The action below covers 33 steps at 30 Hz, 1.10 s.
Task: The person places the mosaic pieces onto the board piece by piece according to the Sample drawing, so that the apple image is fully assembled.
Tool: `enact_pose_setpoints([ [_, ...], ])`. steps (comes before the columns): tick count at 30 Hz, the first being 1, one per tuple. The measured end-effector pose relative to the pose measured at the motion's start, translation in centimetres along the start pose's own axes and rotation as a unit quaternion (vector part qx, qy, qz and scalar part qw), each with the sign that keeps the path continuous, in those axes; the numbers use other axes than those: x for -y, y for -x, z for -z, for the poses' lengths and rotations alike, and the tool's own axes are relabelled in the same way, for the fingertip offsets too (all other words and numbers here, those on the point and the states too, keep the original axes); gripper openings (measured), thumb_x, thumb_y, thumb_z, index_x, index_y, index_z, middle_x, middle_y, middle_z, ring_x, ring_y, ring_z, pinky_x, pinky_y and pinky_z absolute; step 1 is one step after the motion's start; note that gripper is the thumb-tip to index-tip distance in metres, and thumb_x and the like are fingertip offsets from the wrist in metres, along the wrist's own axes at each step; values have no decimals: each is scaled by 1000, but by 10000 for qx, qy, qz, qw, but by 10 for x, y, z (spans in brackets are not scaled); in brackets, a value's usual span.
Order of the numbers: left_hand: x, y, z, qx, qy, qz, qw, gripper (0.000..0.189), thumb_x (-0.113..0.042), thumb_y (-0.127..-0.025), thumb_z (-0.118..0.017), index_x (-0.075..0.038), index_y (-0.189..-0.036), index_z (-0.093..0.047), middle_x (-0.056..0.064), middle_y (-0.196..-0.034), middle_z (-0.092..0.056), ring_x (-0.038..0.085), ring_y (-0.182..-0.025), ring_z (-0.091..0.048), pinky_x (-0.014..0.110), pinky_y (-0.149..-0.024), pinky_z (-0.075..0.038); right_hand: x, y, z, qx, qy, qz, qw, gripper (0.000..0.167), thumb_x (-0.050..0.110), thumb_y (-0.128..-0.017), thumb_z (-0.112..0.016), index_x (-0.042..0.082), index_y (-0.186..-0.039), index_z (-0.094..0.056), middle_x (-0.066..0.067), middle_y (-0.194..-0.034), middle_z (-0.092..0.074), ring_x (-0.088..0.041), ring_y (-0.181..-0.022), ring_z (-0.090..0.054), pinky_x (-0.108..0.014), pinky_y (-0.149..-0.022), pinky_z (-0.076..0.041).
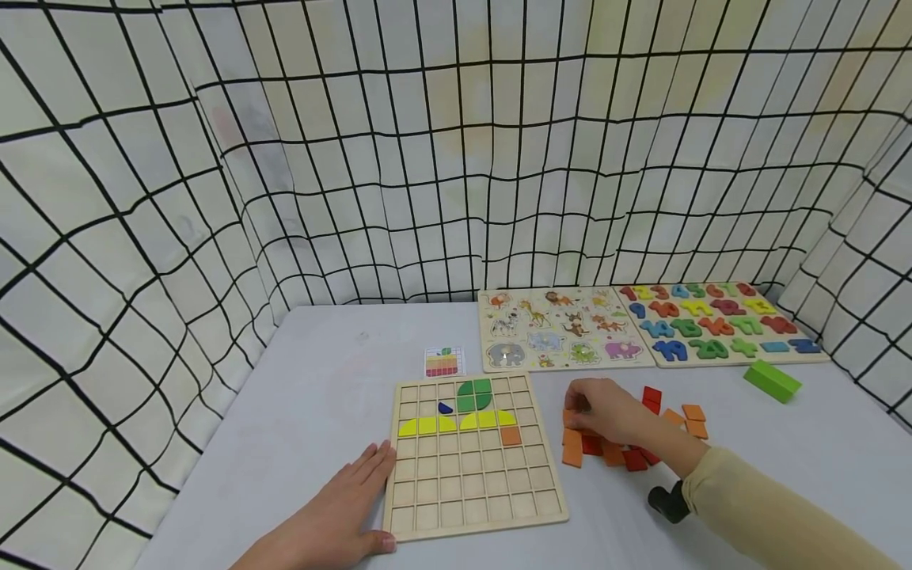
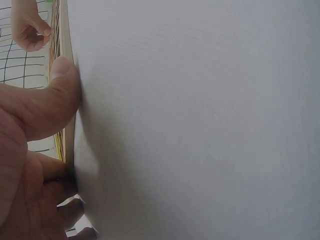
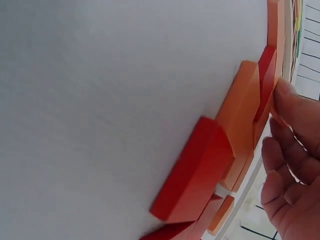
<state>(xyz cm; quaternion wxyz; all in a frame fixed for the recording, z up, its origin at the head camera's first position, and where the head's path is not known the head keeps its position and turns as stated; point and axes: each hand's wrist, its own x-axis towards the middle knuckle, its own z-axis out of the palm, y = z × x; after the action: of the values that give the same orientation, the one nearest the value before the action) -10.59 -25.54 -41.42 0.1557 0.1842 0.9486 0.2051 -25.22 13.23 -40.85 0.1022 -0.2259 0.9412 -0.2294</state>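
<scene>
A wooden grid board [image 1: 466, 507] lies in front of me. Green quarter-round pieces [image 1: 474, 396], yellow pieces [image 1: 488, 420], a small dark blue piece [image 1: 445, 408] and one orange square [image 1: 510, 435] sit on it. Along its left edge rests my left hand [image 1: 331, 507], fingers straight and thumb by the near corner; in the left wrist view the thumb [image 2: 62, 95] presses the board's side. To the right of the board, my right hand [image 1: 606, 410] pinches an orange tile [image 3: 274, 112] between thumb and fingers, over loose orange and red tiles [image 3: 192, 175].
Behind the board lie a small pattern card [image 1: 443, 362], an animal puzzle [image 1: 556, 328] and a number puzzle [image 1: 720, 324]. A green block [image 1: 773, 381] stands at the right. A black object [image 1: 668, 503] is at the right wrist. Netted white walls [image 1: 442, 174] enclose the table.
</scene>
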Motion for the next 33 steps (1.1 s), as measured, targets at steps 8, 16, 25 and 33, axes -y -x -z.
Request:
enact_pose_setpoints([
  [8, 1, 0, -1, -29, 6, -18, 10000, 106, -45, -81, -80, 9, -157, -28, 25, -167, -24, 47, -156, -18, 71, -117, -26, 29, 0, -11, -191, -599, 731, 9953, 10, 9, -91, -76, 15, -91, -68, 8, -85, -63, -9, -80, -56, -20, -74, -53],
  [16, 1, 0, -1, 2, 69, -6, 10000, 107, -46, -82, -80, 8, -157, -27, 25, -168, -22, 46, -156, -17, 71, -117, -25, 60, 4, -29, 471, -866, 901, 9910, 6, 10, -92, -76, 16, -93, -74, 9, -88, -67, -10, -83, -56, -20, -73, -52],
  [25, 2, 1, -1, -1, 6, -77, 10000, 106, -46, -83, -79, 9, -157, -26, 25, -168, -22, 46, -156, -18, 72, -116, -27, 64, 4, -39, 343, -373, 1192, 9916, 9, 7, -91, -76, 14, -86, -73, 8, -85, -63, -5, -79, -53, -20, -70, -52],
  [33, 2, 1, -1, -42, 20, -91, 9999, 107, -46, -82, -80, 9, -157, -27, 26, -167, -23, 47, -156, -18, 72, -116, -27, 62, 6, -29, 19, -314, 1101, 9934, 8, 6, -92, -75, 14, -92, -74, 8, -88, -64, -5, -81, -55, -20, -72, -52],
])
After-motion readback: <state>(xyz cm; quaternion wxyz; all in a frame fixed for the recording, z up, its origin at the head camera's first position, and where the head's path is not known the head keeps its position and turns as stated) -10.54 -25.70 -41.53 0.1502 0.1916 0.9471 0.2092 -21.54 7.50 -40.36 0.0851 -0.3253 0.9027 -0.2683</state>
